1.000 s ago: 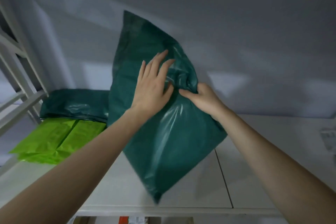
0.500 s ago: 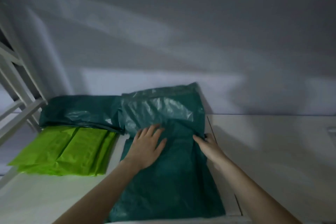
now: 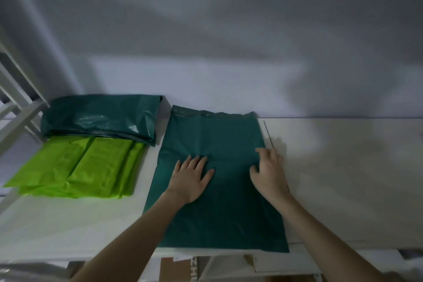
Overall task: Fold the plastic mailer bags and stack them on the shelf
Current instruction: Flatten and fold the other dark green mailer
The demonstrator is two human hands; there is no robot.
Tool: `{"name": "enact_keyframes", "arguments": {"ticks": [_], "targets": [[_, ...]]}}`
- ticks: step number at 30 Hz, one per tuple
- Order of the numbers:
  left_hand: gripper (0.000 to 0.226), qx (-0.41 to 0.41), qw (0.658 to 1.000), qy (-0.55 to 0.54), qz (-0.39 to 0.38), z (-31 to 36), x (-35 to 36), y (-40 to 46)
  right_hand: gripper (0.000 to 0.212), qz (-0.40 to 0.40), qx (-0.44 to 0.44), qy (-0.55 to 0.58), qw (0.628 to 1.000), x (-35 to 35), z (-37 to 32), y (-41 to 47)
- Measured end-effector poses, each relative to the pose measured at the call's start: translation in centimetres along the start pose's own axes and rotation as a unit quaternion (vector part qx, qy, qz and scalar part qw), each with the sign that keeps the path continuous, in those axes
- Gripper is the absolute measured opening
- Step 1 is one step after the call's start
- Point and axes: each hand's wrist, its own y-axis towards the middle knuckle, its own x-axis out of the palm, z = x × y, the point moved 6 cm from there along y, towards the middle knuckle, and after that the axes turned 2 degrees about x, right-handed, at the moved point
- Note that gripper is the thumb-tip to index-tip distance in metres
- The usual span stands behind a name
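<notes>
Your left hand (image 3: 191,179) and right hand (image 3: 270,173) are bare. Your forearms are uncovered to the frame edge. Five fingers visible on each.

Both bare forearms reach forward over the dark green mailer bag (image 3: 217,181). The left hand (image 3: 191,178) lies palm down on its middle, fingers straight and slightly spread. The right hand (image 3: 269,173) rests at the bag's right edge, fingers loosely bent, thumb pointing inward.

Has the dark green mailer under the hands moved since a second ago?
Yes. The dark green mailer was held up in front of the wall; now it lies spread flat on the shelf, right of the folded stacks, both hands on it.
</notes>
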Motion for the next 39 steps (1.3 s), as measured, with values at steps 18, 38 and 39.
{"name": "enact_keyframes", "arguments": {"ticks": [18,38,39], "targets": [[0.058,-0.014,0.998,-0.032,0.052,-1.3,-0.2,-0.8,0.073,-0.22,-0.046,-0.081,0.971,6.6,-1.8,-2.3],[0.062,0.005,1.0,-0.029,0.009,0.1,0.7,-3.7,0.072,-0.24,-0.02,-0.071,0.968,5.4,-1.3,-6.0],[0.058,0.001,0.999,-0.042,0.013,0.0,0.4,-3.5,0.072,-0.251,-0.016,-0.07,0.965,5.3,-1.4,-5.9]]}}
